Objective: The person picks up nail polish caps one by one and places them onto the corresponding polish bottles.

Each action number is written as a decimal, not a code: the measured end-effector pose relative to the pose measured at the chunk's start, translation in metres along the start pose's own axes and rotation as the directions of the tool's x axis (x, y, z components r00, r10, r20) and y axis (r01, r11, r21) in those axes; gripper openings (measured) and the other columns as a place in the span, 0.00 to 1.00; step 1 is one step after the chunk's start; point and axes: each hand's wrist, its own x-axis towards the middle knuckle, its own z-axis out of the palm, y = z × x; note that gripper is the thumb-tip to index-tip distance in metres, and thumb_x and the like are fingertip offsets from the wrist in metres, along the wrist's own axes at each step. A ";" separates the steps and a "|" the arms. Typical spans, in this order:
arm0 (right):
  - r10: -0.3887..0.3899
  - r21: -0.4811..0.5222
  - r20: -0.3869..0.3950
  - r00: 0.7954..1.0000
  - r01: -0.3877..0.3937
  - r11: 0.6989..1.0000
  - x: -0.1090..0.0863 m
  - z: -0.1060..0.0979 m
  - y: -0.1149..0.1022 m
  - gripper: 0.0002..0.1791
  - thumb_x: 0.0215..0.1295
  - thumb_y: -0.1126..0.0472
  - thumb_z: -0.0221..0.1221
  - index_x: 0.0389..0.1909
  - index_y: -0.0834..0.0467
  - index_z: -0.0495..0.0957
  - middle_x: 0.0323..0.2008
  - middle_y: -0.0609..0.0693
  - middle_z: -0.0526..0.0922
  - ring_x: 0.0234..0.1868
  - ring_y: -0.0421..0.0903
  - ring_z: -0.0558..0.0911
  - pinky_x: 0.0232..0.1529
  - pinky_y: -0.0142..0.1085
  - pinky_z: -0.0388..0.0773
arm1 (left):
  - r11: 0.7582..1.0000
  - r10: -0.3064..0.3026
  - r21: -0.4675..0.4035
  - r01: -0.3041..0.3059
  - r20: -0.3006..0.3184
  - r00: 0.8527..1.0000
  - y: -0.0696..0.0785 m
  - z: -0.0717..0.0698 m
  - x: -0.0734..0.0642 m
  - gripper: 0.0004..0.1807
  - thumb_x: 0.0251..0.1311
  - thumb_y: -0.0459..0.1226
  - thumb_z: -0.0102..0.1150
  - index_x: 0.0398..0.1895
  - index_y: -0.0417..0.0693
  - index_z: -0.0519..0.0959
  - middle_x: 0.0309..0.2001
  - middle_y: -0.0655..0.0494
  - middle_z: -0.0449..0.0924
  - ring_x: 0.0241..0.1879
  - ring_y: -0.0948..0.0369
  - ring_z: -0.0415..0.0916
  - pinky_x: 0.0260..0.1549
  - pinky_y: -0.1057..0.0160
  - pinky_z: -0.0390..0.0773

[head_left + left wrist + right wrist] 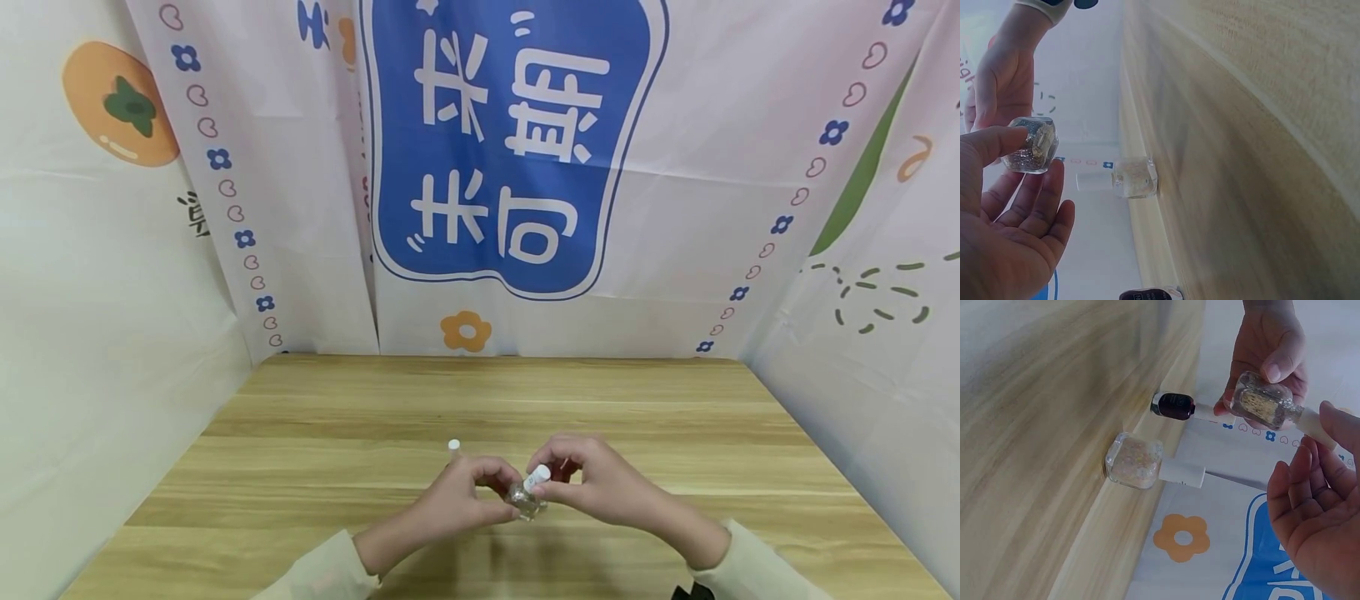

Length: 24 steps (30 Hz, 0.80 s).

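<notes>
A nail polish bottle of clear glass with gold and silver glitter is held above the table between both hands, tilted. My left hand grips its glass body between thumb and fingers. With thumb and fingertips, my right hand pinches the white cap, which sits on the bottle's neck. Beyond the hands, a clear bottle with pale pink glitter stands upright on the table. A dark nail polish bottle with a white cap stands there too, partly behind the left hand in the right wrist view.
The wooden table runs back to a printed cloth hanging behind it. More cloth hangs along the left and right sides. Another white cap shows just behind the left hand in the head view.
</notes>
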 end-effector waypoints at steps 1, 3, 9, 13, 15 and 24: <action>0.007 0.002 -0.007 1.000 -0.007 1.000 0.000 0.001 0.000 0.06 0.63 0.57 0.65 0.38 0.52 0.81 0.34 0.41 0.82 0.33 0.38 0.79 0.34 0.34 0.80 | 1.000 0.001 0.001 -0.001 -0.004 1.000 0.000 0.000 0.000 0.09 0.51 0.31 0.71 0.35 0.47 0.83 0.35 0.61 0.83 0.36 0.63 0.79 0.43 0.56 0.80; 0.024 0.002 -0.023 0.999 -0.024 1.000 0.000 0.003 0.001 0.06 0.62 0.56 0.66 0.38 0.51 0.81 0.34 0.41 0.82 0.33 0.39 0.79 0.34 0.34 0.80 | 1.000 0.004 0.002 -0.004 -0.013 1.000 0.000 0.001 0.000 0.09 0.51 0.31 0.71 0.36 0.47 0.83 0.35 0.61 0.83 0.36 0.63 0.79 0.43 0.55 0.80; 0.065 0.042 -0.098 0.993 -0.061 0.997 -0.002 0.011 0.004 0.05 0.61 0.56 0.66 0.36 0.51 0.82 0.31 0.42 0.82 0.31 0.40 0.79 0.30 0.35 0.80 | 1.000 0.009 0.007 -0.009 -0.040 0.999 -0.002 0.003 -0.001 0.10 0.50 0.30 0.70 0.37 0.47 0.83 0.35 0.61 0.83 0.36 0.63 0.79 0.43 0.56 0.80; 0.080 0.061 -0.142 0.987 -0.072 0.996 -0.002 0.016 0.002 0.05 0.61 0.57 0.66 0.35 0.53 0.82 0.30 0.43 0.81 0.28 0.39 0.78 0.28 0.33 0.78 | 1.000 0.004 0.015 -0.003 -0.055 0.998 -0.002 0.004 -0.001 0.11 0.50 0.29 0.70 0.37 0.47 0.83 0.35 0.62 0.83 0.35 0.63 0.79 0.42 0.57 0.80; 0.084 0.061 -0.168 0.982 -0.074 0.995 -0.003 0.018 0.002 0.06 0.61 0.57 0.67 0.34 0.55 0.82 0.28 0.43 0.81 0.27 0.39 0.77 0.26 0.32 0.77 | 1.000 0.007 0.018 -0.006 -0.060 0.998 -0.002 0.004 -0.001 0.11 0.51 0.29 0.70 0.37 0.47 0.83 0.35 0.62 0.83 0.35 0.63 0.79 0.42 0.57 0.80; 0.175 0.089 -0.250 0.952 -0.158 0.983 -0.005 0.028 0.001 0.10 0.58 0.56 0.69 0.30 0.55 0.78 0.25 0.43 0.77 0.23 0.37 0.73 0.22 0.30 0.73 | 1.000 0.023 0.016 -0.022 -0.070 0.997 0.001 0.006 -0.002 0.10 0.52 0.31 0.70 0.38 0.49 0.83 0.35 0.62 0.83 0.35 0.63 0.79 0.43 0.58 0.79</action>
